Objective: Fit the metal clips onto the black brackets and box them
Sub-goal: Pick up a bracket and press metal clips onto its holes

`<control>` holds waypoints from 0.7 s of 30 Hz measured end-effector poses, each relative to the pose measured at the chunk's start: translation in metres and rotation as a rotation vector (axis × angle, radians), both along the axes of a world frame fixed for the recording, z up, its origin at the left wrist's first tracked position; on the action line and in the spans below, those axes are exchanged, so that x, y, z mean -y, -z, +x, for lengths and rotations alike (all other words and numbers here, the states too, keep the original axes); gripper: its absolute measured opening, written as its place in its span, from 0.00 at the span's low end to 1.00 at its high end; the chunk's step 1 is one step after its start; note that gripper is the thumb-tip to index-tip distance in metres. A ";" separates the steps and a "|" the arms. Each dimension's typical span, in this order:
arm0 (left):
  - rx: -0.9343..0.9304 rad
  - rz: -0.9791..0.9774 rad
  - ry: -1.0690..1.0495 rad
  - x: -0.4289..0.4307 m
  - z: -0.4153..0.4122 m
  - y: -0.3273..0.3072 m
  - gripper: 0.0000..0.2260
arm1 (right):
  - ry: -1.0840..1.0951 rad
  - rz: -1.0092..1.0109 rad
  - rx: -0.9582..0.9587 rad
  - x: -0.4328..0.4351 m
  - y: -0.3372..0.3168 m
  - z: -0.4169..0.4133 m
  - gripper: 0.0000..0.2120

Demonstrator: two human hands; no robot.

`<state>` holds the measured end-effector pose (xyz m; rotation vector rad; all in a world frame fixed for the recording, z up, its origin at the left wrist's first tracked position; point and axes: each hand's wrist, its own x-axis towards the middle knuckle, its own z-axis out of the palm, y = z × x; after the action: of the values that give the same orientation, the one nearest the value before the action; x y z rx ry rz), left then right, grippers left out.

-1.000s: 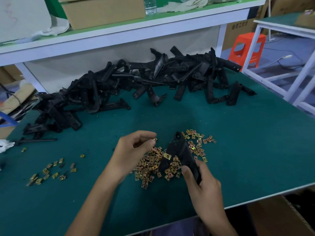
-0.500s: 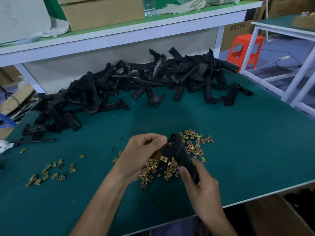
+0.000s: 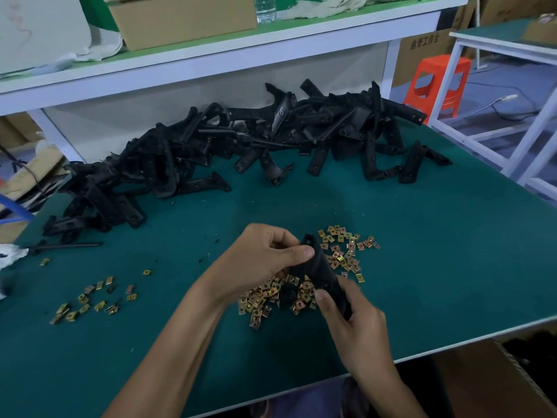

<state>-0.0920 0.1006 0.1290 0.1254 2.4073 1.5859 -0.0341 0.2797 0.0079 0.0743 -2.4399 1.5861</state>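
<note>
**Green bench, one bracket up in both hands**

On the green table (image 3: 452, 267), near its front edge, the black bracket (image 3: 322, 273) is held just above the main pile of metal clips (image 3: 346, 251). The left hand (image 3: 259, 260) curls round its upper end, thumb pressed flat on it; whether a clip sits under those fingers can't be seen. The right hand (image 3: 355, 330) grips the lower end. A smaller scatter of clips (image 3: 96, 300) lies to the left. Behind, a long heap of brackets (image 3: 241, 146) runs beneath the white shelf (image 3: 211, 61).
</note>
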 end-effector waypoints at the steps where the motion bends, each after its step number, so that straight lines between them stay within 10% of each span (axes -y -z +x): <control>1: -0.004 -0.051 0.005 0.000 -0.003 -0.002 0.09 | 0.001 0.007 -0.004 0.000 0.000 -0.001 0.16; 12: -0.528 -0.582 -0.155 -0.033 0.028 0.023 0.11 | 0.081 -0.039 0.022 0.001 0.002 0.004 0.20; 21: -0.545 -0.478 0.166 -0.088 0.030 0.023 0.15 | 0.174 -0.309 0.146 -0.049 0.013 0.066 0.20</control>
<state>-0.0615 0.1885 0.1063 0.7215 3.0085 0.9487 0.0321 0.3284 -0.0054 -0.3075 -2.1978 1.9207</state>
